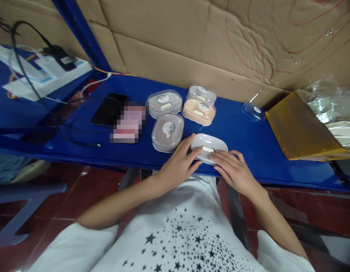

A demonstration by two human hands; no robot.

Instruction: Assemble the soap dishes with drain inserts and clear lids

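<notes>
Near the front edge of the blue table, a light grey oval soap dish [210, 140] lies between my hands, with a small cream strip at its middle. My left hand [182, 162] grips its left side, thumb reaching toward the strip. Across the right front part rest the fingers of my right hand [234, 168], its thumb at the near edge. Just left of it is a grey lidded soap dish [167, 138] with a round label. Beyond stand another grey one [165, 104], a peach one [199, 112] and a grey one [202, 93] at the back.
A clear lid [253, 112] with a label lies right of the dishes. An open cardboard box [302, 128] with plastic-wrapped pieces stands at the right. Leftward are a black phone [107, 109], a blurred pink screen [129, 122], cables and a power strip [64, 77]. Cardboard [175, 41] lines the back.
</notes>
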